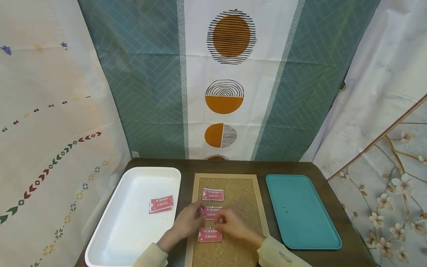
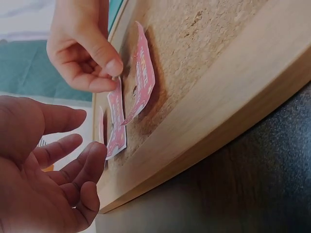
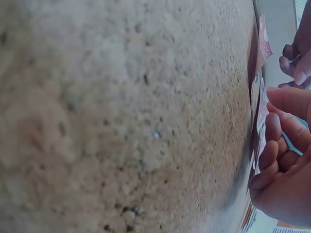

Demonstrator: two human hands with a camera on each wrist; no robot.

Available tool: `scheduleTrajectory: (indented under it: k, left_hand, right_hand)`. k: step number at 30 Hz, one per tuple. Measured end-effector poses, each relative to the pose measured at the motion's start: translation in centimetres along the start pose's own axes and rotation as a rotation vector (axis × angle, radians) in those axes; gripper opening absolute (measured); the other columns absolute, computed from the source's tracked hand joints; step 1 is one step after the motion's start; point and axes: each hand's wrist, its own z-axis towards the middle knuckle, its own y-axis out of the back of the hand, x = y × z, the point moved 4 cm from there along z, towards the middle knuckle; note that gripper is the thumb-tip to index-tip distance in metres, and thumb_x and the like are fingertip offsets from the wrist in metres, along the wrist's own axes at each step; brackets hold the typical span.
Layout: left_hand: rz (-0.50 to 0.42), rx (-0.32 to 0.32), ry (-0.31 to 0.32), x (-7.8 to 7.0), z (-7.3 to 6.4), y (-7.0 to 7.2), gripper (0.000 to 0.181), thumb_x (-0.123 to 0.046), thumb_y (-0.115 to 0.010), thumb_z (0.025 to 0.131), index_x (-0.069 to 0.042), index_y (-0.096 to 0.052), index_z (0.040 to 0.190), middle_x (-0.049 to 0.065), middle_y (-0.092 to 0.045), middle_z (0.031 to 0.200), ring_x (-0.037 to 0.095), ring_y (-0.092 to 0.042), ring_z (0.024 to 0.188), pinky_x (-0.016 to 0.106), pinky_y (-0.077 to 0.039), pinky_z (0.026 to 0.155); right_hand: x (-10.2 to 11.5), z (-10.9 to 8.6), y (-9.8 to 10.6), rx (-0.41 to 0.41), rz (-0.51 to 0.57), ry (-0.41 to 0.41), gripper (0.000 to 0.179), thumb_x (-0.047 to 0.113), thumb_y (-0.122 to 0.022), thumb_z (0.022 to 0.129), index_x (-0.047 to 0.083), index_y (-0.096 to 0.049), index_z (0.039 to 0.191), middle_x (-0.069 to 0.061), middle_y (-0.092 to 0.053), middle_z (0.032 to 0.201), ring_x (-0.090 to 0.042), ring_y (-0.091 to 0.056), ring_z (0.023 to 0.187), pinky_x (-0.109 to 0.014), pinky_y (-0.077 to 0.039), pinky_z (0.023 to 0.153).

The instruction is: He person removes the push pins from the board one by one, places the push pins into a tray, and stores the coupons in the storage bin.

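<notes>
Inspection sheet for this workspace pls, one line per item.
Surface: dark brown table.
Job's things: framed cork board bears top coupon, middle coupon and bottom coupon in a column; bottom one bowed, ends lifted. White tray left of board holds overlapping spare coupons. Teal tray right of board holds tiny shiny pieces, too small to identify.
Clutter: nothing seen.
Left hand: at middle coupon's left edge, fingers loosely bent and apart; contact unclear.
Right hand: at middle coupon's right side, fingers curled; whether it holds anything, can't tell.
Cables: nothing seen.
Surroundings: patterned cloths hang behind, left and right.
</notes>
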Motion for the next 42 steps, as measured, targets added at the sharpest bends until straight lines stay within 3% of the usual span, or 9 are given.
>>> scheduleTrajectory:
  k: [5, 12, 19, 36, 42]
  left_hand:
    - [0.002, 0.019, 0.011, 0.2, -0.2, -0.4, 0.037, -0.009, -0.077, 0.088, -0.004, -0.066, 0.123, -0.002, -0.063, 0.087, 0.010, -0.056, 0.070, 0.028, -0.046, 0.057]
    - [0.021, 0.039, 0.024, 0.5, -0.5, -1.0, 0.043, -0.011, -0.078, 0.085, -0.002, -0.066, 0.125, 0.003, -0.063, 0.092, 0.014, -0.054, 0.075, 0.031, -0.046, 0.062]
    - [0.043, 0.064, 0.040, 0.7, -0.8, -1.4, 0.038, -0.014, -0.079, 0.087, -0.005, -0.067, 0.122, 0.000, -0.061, 0.092, 0.013, -0.055, 0.078, 0.033, -0.047, 0.065]
    - [0.032, 0.040, 0.012, 0.6, -1.6, -1.7, 0.028, -0.015, -0.077, 0.091, -0.005, -0.068, 0.116, 0.000, -0.067, 0.092, 0.010, -0.057, 0.076, 0.030, -0.048, 0.065]
    - [0.032, 0.065, 0.020, 0.5, -1.8, -2.0, 0.028, -0.014, -0.074, 0.091, -0.007, -0.068, 0.117, -0.005, -0.063, 0.082, 0.008, -0.053, 0.066, 0.028, -0.043, 0.056]
  right_hand:
    - [0.0, 0.2, -0.4, 0.012, -0.022, -0.025, 0.008, 0.009, -0.082, 0.091, 0.014, -0.075, 0.089, 0.012, -0.061, 0.079, 0.002, -0.053, 0.071, -0.019, -0.047, 0.064]
    - [-0.2, 0.5, -1.0, 0.042, -0.018, -0.064, 0.011, 0.008, -0.081, 0.091, 0.017, -0.075, 0.089, 0.012, -0.062, 0.078, 0.001, -0.054, 0.069, -0.018, -0.047, 0.061]
    - [0.0, 0.6, -1.5, 0.042, -0.044, -0.052, 0.012, 0.003, -0.080, 0.088, 0.014, -0.075, 0.088, 0.011, -0.062, 0.078, 0.001, -0.053, 0.069, -0.018, -0.047, 0.060]
    - [0.6, 0.7, -1.9, 0.030, -0.075, -0.043, 0.014, 0.000, -0.079, 0.088, 0.014, -0.075, 0.088, 0.011, -0.060, 0.079, 0.001, -0.051, 0.072, -0.018, -0.045, 0.063]
    - [0.7, 0.7, -1.8, 0.029, -0.086, -0.044, 0.014, 0.000, -0.079, 0.088, 0.014, -0.076, 0.087, 0.009, -0.061, 0.082, 0.000, -0.052, 0.074, -0.019, -0.046, 0.064]
